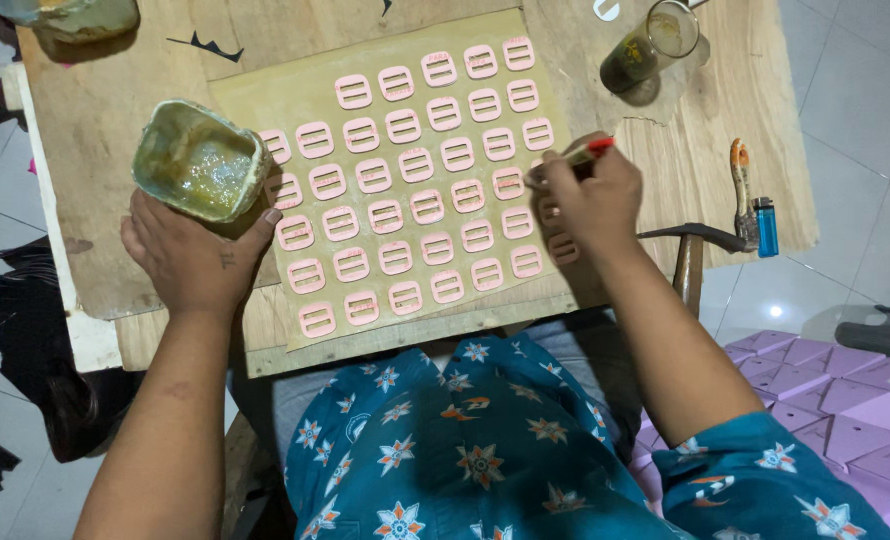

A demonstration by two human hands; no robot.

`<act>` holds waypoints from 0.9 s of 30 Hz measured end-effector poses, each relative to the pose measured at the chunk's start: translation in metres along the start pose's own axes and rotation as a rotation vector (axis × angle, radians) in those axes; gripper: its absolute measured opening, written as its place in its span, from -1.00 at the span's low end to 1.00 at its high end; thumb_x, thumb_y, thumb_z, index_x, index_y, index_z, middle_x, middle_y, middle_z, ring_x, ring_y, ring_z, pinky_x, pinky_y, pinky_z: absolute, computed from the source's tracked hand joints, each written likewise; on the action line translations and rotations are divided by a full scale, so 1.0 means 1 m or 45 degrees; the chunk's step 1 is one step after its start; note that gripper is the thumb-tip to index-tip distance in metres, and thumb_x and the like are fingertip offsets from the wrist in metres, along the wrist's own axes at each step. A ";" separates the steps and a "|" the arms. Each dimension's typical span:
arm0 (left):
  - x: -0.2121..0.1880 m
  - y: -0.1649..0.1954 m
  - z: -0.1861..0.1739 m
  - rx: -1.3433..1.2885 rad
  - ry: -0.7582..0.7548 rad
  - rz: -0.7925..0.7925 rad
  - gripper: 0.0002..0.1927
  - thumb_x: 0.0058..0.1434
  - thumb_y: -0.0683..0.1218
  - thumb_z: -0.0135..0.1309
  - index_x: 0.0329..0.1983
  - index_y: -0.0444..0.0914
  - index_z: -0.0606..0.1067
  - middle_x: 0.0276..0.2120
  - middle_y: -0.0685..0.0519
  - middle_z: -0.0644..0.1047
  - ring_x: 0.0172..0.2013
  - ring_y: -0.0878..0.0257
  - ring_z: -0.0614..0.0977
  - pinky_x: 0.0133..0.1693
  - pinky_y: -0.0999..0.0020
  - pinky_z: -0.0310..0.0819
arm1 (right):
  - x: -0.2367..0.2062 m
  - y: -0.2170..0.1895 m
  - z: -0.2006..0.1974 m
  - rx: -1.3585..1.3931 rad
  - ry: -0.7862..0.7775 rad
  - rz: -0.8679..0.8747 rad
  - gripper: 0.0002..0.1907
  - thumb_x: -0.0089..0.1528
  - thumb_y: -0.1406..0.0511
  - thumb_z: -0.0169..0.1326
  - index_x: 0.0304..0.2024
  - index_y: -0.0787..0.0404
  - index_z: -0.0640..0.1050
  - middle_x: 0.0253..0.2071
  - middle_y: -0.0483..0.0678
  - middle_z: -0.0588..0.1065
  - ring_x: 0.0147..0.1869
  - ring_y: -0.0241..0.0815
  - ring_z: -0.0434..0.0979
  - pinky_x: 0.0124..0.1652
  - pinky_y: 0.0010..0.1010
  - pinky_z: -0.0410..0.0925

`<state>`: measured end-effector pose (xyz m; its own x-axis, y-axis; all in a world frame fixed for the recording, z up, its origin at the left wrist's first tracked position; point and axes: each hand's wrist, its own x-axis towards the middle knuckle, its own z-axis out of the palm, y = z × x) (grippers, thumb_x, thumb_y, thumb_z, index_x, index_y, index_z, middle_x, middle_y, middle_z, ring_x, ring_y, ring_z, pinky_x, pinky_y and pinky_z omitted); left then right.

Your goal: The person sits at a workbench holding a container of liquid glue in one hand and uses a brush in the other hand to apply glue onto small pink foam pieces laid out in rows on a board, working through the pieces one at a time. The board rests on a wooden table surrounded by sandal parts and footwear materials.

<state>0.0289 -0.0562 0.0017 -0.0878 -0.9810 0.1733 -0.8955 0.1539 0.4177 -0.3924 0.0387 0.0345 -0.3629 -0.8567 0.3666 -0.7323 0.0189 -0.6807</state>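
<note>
A small brush (577,157) with a red handle is pinched between the thumb and fingertips of the right hand (590,205), its tip laid near the right edge of a tan sheet (265,95); the bristles are hidden by the fingers. A squat, squarish container (200,160), smeared greenish-yellow and holding a glossy yellowish liquid, is gripped by the left hand (190,255), whose fingers are curled around its lower side at the left edge of the sheet. The sheet is covered with rows of pink buckle-shaped pieces (405,185), each a rounded rectangle with two slots, laid flat and apart from one another in slanting lines. The sheet is carried on a worn wooden board (115,130) resting across the lap. Near the far right corner of the board a glass jar (655,45) with dark yellowish contents is seen, and at the right edge a blue lighter (765,226) lies beside an orange-handled tool (740,190). A hammer (690,255) juts out at the near right edge. Pale floor tiles (855,90) are visible beyond, and purple boxes (825,400) are stacked at the lower right.
</note>
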 end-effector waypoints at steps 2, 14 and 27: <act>0.000 0.000 0.001 0.008 0.016 0.015 0.25 0.13 0.52 0.30 0.41 -0.54 0.13 0.35 -0.40 0.25 0.42 -0.23 0.15 0.40 -0.20 -0.23 | -0.002 0.005 -0.002 0.034 0.030 0.154 -0.78 0.30 0.27 0.28 -0.26 0.31 0.56 -0.42 -0.01 0.57 -0.38 -0.25 0.56 -0.31 -0.38 0.41; 0.002 0.000 -0.001 0.009 0.009 0.022 0.27 0.14 0.51 0.31 0.42 -0.57 0.10 0.35 -0.44 0.22 0.43 -0.25 0.12 0.40 -0.20 -0.27 | 0.004 0.019 -0.033 0.596 0.059 0.472 -0.86 0.33 0.39 0.19 -0.13 0.33 0.52 -0.30 -0.05 0.59 -0.33 -0.37 0.56 -0.30 -0.51 0.43; 0.000 0.002 -0.002 -0.014 0.034 0.037 0.23 0.14 0.50 0.31 0.43 -0.52 0.15 0.33 -0.39 0.26 0.41 -0.23 0.18 0.41 -0.20 -0.22 | -0.015 -0.038 0.026 0.418 -0.373 0.230 -0.83 0.29 0.32 0.25 -0.20 0.33 0.59 -0.37 -0.07 0.61 -0.32 -0.39 0.58 -0.31 -0.55 0.43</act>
<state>0.0283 -0.0557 0.0040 -0.1016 -0.9726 0.2089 -0.8878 0.1834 0.4220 -0.3442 0.0375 0.0380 -0.2558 -0.9648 0.0616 -0.4343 0.0577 -0.8989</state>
